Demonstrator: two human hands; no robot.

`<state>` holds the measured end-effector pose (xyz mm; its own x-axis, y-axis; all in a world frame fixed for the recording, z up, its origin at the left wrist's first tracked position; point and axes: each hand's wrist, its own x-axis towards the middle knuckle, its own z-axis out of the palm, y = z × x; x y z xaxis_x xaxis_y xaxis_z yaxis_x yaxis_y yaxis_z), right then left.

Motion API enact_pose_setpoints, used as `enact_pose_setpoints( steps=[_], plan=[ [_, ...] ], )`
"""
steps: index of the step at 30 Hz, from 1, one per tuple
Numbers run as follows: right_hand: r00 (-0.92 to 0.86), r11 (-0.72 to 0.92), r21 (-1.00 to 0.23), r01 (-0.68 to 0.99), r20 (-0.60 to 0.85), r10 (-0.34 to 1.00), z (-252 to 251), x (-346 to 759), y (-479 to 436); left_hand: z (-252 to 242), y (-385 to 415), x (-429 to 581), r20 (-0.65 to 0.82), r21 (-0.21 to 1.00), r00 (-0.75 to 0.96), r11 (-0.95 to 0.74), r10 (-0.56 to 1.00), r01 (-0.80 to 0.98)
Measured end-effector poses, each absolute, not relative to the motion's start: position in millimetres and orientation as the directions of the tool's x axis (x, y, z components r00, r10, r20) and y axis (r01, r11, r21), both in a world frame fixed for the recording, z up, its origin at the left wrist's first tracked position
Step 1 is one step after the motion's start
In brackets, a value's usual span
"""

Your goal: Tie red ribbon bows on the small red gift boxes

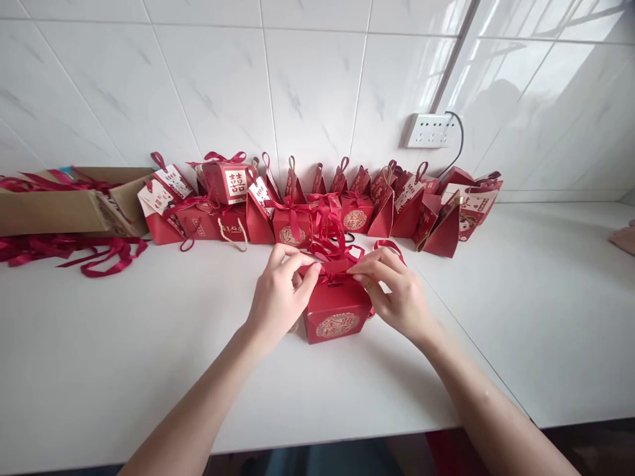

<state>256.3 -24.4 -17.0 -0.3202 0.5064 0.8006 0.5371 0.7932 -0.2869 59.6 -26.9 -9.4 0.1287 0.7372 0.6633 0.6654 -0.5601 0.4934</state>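
A small red gift box (335,314) with a gold round emblem on its front stands on the white counter (124,370) in front of me. A red ribbon (342,254) runs over its top. My left hand (280,294) is at the box's left top corner, fingers pinched on the ribbon. My right hand (397,291) is at the right top corner, fingers also pinched on the ribbon. Loose ribbon loops rise behind the box.
A row of several red gift boxes and bags (317,205) lines the tiled wall. A cardboard box (64,201) with loose red ribbons (99,254) sits at the left. A wall socket (429,130) with a black cable hangs above the right end.
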Motion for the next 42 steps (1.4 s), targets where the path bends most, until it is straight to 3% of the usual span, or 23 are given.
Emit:
enact_pose_setpoints(
  steps=[7,12,15,22,27,32,36,42],
  plan=[
    [-0.356,0.821,-0.375,0.43,0.766,0.536,-22,251,-27,-3,-36,58,0.651,0.419,0.137,-0.504,0.746,0.756],
    [-0.364,0.825,-0.36,0.435,0.768,0.527,-22,250,-28,-11,-37,62,0.781,0.246,0.17,-0.545,0.602,0.801],
    [-0.375,0.823,-0.362,0.437,0.759,0.533,-21,250,-29,-13,-36,63,0.809,0.216,0.177,-0.564,0.56,0.797],
    [-0.365,0.807,-0.385,0.448,0.746,0.558,-21,251,-29,-15,-32,62,0.79,0.281,0.154,-0.574,0.594,0.769],
    [-0.343,0.776,-0.486,0.401,0.706,0.619,-17,250,-31,-16,-31,62,0.804,0.268,0.175,-0.609,0.568,0.747],
    [-0.228,0.581,-0.731,0.358,0.535,0.813,-15,242,-34,-16,-31,62,0.726,0.413,0.174,-0.625,0.665,0.662],
    [-0.169,0.419,-0.884,0.206,0.39,0.905,-16,240,-31,-16,-30,60,0.635,0.56,0.143,-0.58,0.759,0.591],
    [-0.215,0.246,-0.964,0.104,0.22,0.951,-10,247,-28,-15,-24,59,0.599,0.577,0.205,-0.595,0.774,0.559]
  ],
)
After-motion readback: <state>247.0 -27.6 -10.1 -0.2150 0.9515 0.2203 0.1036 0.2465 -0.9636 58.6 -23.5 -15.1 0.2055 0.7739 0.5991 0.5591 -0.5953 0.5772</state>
